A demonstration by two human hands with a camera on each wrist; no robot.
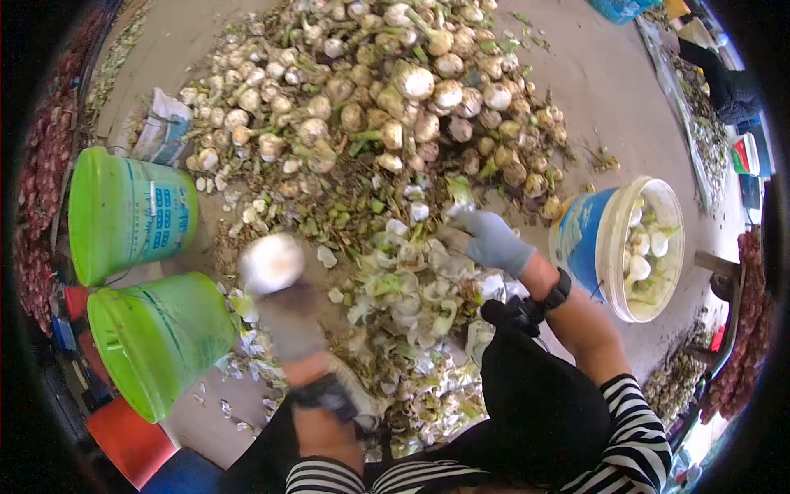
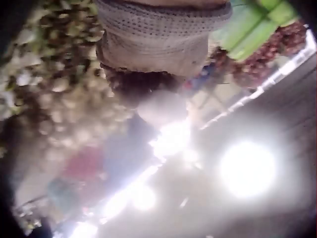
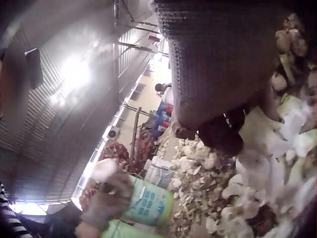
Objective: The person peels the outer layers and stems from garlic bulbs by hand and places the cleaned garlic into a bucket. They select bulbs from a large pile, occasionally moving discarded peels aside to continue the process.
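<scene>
L hand (image 1: 292,321) grips white bulb (image 1: 273,263); R hand's (image 1: 492,240) grip unclear. Some cleaned bulbs (image 1: 639,267) in bucket (image 1: 586,247); lg. pile (image 1: 415,83) left.

A red container (image 1: 132,442) sits near green buckets (image 1: 164,339).

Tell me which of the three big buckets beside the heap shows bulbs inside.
The white bucket with the blue side, right of the heap: bulbs show in its mouth. The upper green bucket and lower green bucket show none.
</scene>
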